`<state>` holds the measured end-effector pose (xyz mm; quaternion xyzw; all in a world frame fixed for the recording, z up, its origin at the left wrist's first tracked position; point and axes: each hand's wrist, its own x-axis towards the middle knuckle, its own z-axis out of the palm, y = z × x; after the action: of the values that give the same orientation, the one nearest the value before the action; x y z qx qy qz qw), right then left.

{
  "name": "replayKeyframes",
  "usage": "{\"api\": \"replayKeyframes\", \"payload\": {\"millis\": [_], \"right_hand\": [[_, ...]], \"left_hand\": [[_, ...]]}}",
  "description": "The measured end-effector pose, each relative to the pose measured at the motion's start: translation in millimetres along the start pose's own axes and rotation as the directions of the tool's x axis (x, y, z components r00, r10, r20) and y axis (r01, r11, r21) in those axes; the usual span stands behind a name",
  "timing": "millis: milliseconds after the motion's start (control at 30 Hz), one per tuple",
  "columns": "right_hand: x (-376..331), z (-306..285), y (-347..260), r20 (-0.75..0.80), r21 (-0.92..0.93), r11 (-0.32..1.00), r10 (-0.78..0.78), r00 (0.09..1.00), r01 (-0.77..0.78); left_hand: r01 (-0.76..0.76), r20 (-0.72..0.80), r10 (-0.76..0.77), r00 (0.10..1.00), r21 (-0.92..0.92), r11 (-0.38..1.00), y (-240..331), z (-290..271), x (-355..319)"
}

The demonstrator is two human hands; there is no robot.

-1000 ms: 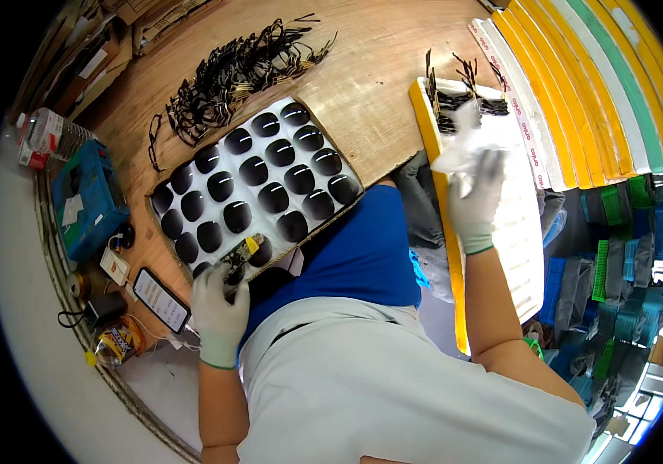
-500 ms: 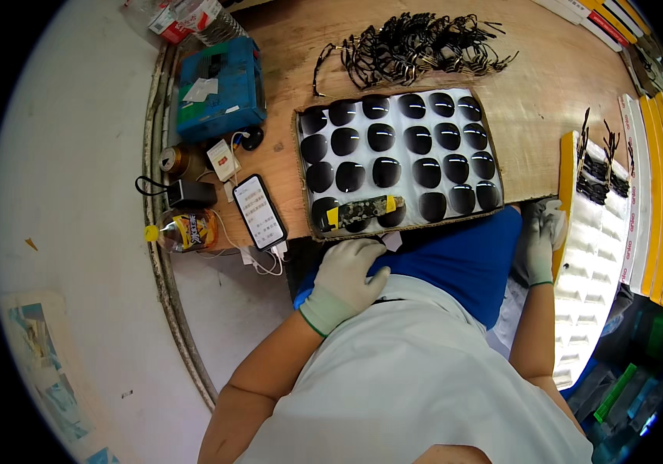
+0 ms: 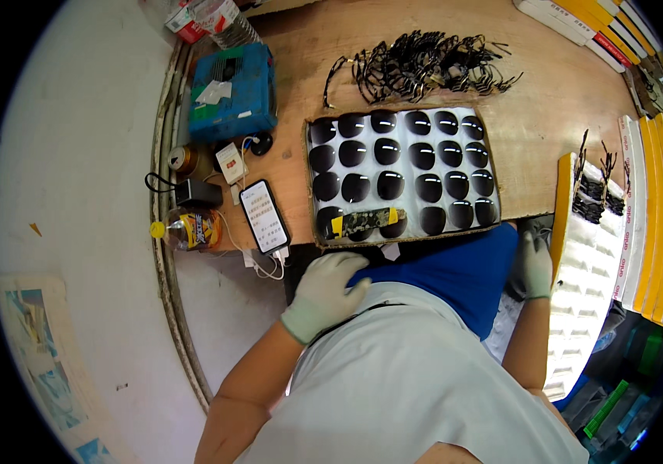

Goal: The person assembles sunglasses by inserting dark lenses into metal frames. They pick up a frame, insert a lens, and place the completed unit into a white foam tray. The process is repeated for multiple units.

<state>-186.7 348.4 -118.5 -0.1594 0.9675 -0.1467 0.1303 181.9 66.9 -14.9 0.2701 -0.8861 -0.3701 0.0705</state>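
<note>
My left hand (image 3: 327,288), in a pale knit glove, rests palm down at my waist and on my blue shorts (image 3: 455,278). Its fingers are extended with the thumb apart, and it holds nothing. Low beside my right thigh is my right hand (image 3: 535,267), also gloved. Its fingers point away and downward, too dark and small to read. In front of me a shallow cardboard box (image 3: 308,185) holds rows of dark sunglass lenses (image 3: 390,185) on white lining. Across its near row lies a dark patterned bar with yellow ends (image 3: 364,223).
Beyond the box lies a heap of black spectacle frames (image 3: 424,66). To the left are a phone (image 3: 264,216), a drink bottle (image 3: 192,230) and a blue case (image 3: 232,93). On the right stand a white moulded tray (image 3: 586,294) with frames and stacked yellow-and-white boxes (image 3: 660,216).
My left hand has shifted slightly left and toward me. My right hand sits lower, and a whitish patch by its fingers no longer shows. The whole view has shifted slightly.
</note>
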Motion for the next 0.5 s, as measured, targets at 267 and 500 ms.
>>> {"api": "replayKeyframes", "payload": {"millis": [267,500], "right_hand": [[-52.0,11.6,-54.1,-0.192,0.131,0.969,-0.182,0.964,0.209],[-17.8,-15.7,-83.0,-0.368,0.393,0.8,-0.316,0.875,0.454]], "left_hand": [[0.076,0.295,-0.084,0.952,0.04,0.996,-15.0,-65.9,-75.8],[-0.084,0.063,0.093,0.994,-0.123,0.989,-8.9,-39.0,-8.3]]}}
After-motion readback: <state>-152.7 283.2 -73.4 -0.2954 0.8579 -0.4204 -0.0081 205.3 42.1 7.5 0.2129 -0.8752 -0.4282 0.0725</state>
